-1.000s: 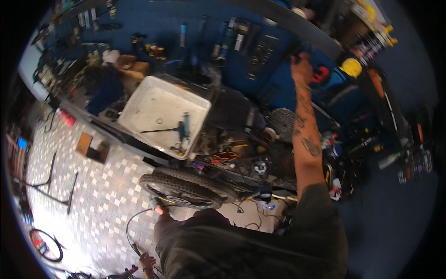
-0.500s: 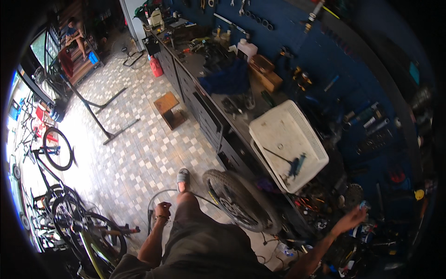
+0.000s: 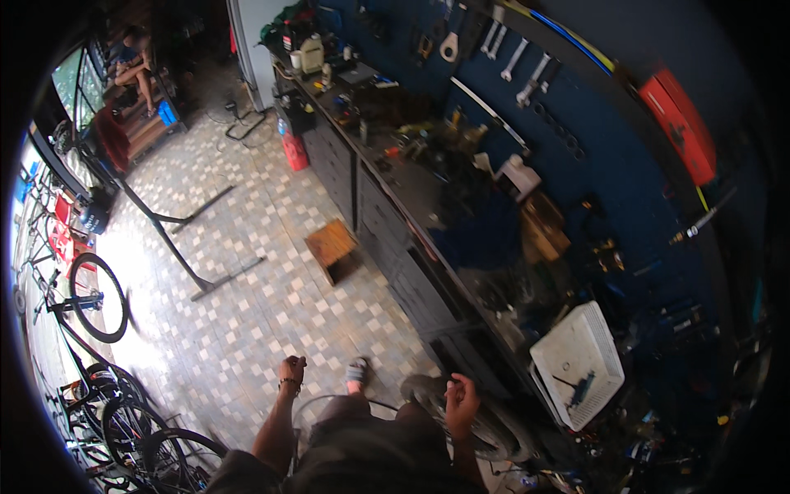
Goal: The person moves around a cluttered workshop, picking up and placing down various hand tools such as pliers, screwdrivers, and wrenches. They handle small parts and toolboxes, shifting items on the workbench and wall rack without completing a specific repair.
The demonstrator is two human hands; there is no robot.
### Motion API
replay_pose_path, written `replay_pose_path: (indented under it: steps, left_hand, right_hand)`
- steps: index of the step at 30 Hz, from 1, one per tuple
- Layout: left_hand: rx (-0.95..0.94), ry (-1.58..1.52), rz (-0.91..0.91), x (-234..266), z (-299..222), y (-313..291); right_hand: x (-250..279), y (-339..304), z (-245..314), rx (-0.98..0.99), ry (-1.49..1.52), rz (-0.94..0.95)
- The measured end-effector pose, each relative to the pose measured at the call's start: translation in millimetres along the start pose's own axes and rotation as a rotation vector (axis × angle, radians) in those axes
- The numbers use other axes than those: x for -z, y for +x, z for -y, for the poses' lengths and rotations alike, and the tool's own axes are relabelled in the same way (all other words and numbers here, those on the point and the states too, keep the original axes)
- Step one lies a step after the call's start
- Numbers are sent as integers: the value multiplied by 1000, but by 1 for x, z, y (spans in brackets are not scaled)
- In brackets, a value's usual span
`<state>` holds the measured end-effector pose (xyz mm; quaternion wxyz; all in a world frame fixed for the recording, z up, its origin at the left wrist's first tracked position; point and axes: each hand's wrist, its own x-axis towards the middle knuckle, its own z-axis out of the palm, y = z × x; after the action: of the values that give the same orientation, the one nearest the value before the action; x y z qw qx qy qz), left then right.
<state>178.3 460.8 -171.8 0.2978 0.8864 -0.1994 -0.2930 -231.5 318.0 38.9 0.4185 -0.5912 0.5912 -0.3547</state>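
Observation:
My left hand (image 3: pixel 291 370) hangs over the tiled floor, its fingers curled in and nothing showing in them; a dark band circles the wrist. My right hand (image 3: pixel 462 403) is raised in front of a bicycle wheel (image 3: pixel 502 430) with a knobbly tyre, which leans by the workbench. Its fingers are bent together, and whatever they may hold is too small to make out. To the right, a white plastic tray (image 3: pixel 605 350) on the bench carries a dark tool (image 3: pixel 581 389) with a thin rod. Neither hand touches the bench.
A long dark workbench (image 3: pixel 395 222) with cluttered tools runs along the right. Wrenches (image 3: pixel 514 59) hang on the blue wall. A small wooden box (image 3: pixel 331 243) and a metal stand (image 3: pixel 169 235) are on the floor. Bicycles (image 3: pixel 123 412) line the left; a person (image 3: pixel 132 70) sits far back.
My right hand has drawn back from the cluttered right end of the bench to in front of my body. The view has swung right; my left hand stays low and curled.

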Motion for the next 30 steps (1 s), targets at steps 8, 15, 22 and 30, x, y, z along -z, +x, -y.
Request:
replay_pose_path:
  steps: [8, 15, 22, 30]
  left_hand:
    - [468, -598, 54, 42, 72, 28]
    - [376, -186, 285, 33, 55, 44]
    - [821, -230, 201, 74, -2, 142]
    - [379, -529, -89, 128, -170, 296]
  right_hand:
    - [-73, 163, 27, 238, -12, 9]
    - [-164, 320, 60, 187, 35, 58]
    - [-312, 556, 176, 521, -14, 63]
    - [-402, 834, 178, 666, -696, -146]
